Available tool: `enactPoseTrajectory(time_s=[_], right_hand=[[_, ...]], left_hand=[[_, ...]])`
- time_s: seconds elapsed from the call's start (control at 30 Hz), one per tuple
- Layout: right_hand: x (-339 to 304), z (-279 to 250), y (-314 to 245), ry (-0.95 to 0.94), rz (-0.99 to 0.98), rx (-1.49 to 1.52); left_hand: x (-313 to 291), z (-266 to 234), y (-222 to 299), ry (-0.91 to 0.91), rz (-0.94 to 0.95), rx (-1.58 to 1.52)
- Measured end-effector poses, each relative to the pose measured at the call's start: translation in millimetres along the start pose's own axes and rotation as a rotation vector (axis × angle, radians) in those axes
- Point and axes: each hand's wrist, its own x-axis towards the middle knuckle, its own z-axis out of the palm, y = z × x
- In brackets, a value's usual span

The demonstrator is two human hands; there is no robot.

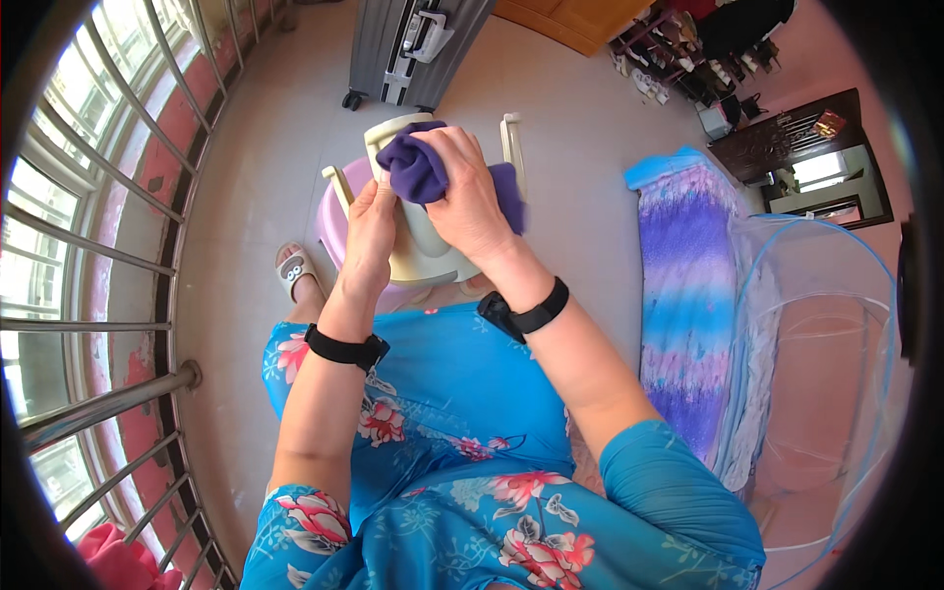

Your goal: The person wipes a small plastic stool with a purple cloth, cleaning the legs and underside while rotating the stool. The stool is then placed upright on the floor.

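Note:
A purple cloth is bunched up in my right hand, its fingers wrapped over it. A looser part of the cloth hangs out past the wrist side. The cloth presses against the upper part of a small cream plastic chair with raised armrests and a pink lower part. My left hand is closed at the chair's left edge, its thumb right beside the cloth; its other fingers are partly hidden. The chair stands on the floor just ahead of my knees.
A grey suitcase stands beyond the chair. Metal window bars run along the left. At right are a bed with a purple-blue cover and a clear, blue-edged net tent. A shoe rack is at the far right.

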Motion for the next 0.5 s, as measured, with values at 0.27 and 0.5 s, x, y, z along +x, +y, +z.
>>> enactPoseTrajectory(time_s=[0.27, 0.5], right_hand=[[-62.8, -32.0, -22.3, -0.162, 0.203, -0.05], [-22.2, -41.2, 4.1, -0.135, -0.062, -0.267]], left_hand=[[0.7, -6.1, 7.4, 0.053, -0.019, -0.019], [-4.6, -1.3, 2.5, -0.049, -0.025, 0.07]])
